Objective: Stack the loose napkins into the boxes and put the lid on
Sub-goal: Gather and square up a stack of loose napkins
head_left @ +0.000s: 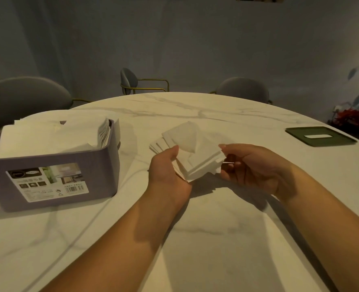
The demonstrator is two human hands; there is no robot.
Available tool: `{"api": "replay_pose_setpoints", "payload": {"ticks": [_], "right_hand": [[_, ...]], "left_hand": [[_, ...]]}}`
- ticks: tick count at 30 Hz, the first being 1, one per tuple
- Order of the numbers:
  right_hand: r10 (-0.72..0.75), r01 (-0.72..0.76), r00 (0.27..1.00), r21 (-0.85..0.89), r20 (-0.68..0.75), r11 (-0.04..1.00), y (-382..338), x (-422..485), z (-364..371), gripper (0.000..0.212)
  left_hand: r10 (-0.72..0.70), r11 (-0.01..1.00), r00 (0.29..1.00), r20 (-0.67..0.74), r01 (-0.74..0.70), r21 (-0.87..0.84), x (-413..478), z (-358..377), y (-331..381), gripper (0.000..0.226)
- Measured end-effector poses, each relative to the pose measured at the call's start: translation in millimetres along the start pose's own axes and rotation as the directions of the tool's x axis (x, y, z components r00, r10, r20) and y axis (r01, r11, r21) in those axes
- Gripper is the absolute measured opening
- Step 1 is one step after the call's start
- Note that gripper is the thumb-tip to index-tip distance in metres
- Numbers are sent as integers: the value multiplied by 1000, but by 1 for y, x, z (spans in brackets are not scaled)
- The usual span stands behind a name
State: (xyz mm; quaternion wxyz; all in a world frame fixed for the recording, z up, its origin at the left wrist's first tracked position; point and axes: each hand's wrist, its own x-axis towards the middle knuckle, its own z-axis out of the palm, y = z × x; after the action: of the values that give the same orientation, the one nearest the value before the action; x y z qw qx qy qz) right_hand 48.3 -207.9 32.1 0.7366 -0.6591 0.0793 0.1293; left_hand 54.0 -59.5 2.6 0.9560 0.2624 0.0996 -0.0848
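Holding a fanned stack of napkins (192, 157) above the table (216, 228), the left hand (167, 168) grips its near-left edge and the right hand (252, 167) pinches its right corner. Left of the hands, the purple box (54, 182) stands full of napkins. Far right lies the green lid (319, 136), off the box.

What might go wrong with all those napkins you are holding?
1. The napkin stack held between the left hand and right hand is fanned out and uneven, so sheets may slip onto the marble table.
2. The purple box already looks full to its rim, so adding more might push some over the side.
3. The green lid may then not sit flat on the box.
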Motion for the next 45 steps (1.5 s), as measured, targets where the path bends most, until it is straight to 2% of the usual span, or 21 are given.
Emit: {"api": "replay_pose_setpoints", "payload": {"ticks": [6, 11, 14, 19, 22, 25, 26, 28, 29, 30, 31, 32, 33, 34, 35, 37, 39, 40, 41, 43, 45], "right_hand": [[-211, 206, 975, -85, -63, 975, -4, 0, 6, 18], [-371, 340, 924, -241, -93, 909, -17, -7, 18, 17], [-401, 360, 910, -277, -109, 891, -22, -8, 18, 18], [-294, 287, 922, -64, -251, 956, -20, -4, 11, 16], [-152, 191, 967, 190, -203, 963, -14, -4, 6, 16], [-16, 61, 984, 247, -180, 967, -5, 0, 5, 6], [-9, 66, 980, 280, -200, 958, -4, 2, 3, 3], [-63, 164, 958, 349, -281, 923, -6, 7, -4, 12], [-124, 238, 927, 296, -355, 925, -8, 10, -10, 21], [-217, 302, 866, 125, -451, 945, -9, 12, -16, 27], [-351, 345, 772, -115, -530, 932, -10, 14, -20, 26], [-520, 393, 658, -341, -545, 854, -10, 14, -20, 19], [-689, 460, 550, -517, -472, 722, -8, 12, -18, 14], [-823, 523, 463, -649, -328, 553, -5, 12, -14, 11], [-892, 544, 426, -745, -151, 386, 0, 13, -8, 9], [-851, 538, 497, -830, 172, 147, 13, 17, 7, 13], [-710, 586, 582, -810, 396, 30, 22, 20, 16, 15], [-670, 612, 602, -790, 434, 39, 21, 20, 19, 15], [-678, 633, 614, -765, 406, 115, 18, 20, 19, 13], [-756, 638, 616, -701, 219, 317, 10, 26, 12, 9], [-728, 531, 681, -738, 79, 417, 2, 40, 1, 9]], "left_hand": [[-38, 998, 997, 62, 41, -38, 4, -6, 2, 36], [-159, 987, 979, 126, 163, -18, -2, -3, 1, 31], [-159, 987, 977, 143, 162, -12, -3, -2, 0, 20], [-112, 987, 992, 56, 105, 122, -3, -3, 0, 16], [-87, 988, 995, 49, 80, 131, -3, -1, -1, 9], [-100, 985, 995, 29, 95, 146, -2, -1, -2, 11], [-107, 982, 994, 24, 101, 159, -1, -2, -3, 11], [-126, 970, 992, 16, 120, 213, 3, -4, -5, 12], [-136, 961, 991, 4, 131, 242, 4, -5, -5, 12], [-133, 956, 991, -15, 132, 264, 6, -5, -6, 14], [-119, 956, 992, -37, 124, 267, 8, -5, -8, 17], [-101, 961, 993, -56, 112, 254, 9, -5, -9, 20], [-92, 967, 993, -70, 106, 231, 9, -4, -11, 21], [-91, 974, 993, -75, 104, 201, 9, -2, -12, 21], [-95, 982, 993, -72, 106, 159, 6, 1, -12, 21], [-102, 992, 995, -1, 102, 76, 1, 3, -9, 32], [-112, 992, 991, 73, 108, 62, -1, 3, -4, 42], [-119, 990, 990, 72, 113, 80, -2, 2, -2, 40], [-108, 988, 994, 35, 103, 115, 0, 0, 0, 33], [-38, 983, 996, -76, 51, 178, 8, -5, 5, 23], [26, 987, 991, -128, -5, 162, 15, -9, 12, 24]]}}
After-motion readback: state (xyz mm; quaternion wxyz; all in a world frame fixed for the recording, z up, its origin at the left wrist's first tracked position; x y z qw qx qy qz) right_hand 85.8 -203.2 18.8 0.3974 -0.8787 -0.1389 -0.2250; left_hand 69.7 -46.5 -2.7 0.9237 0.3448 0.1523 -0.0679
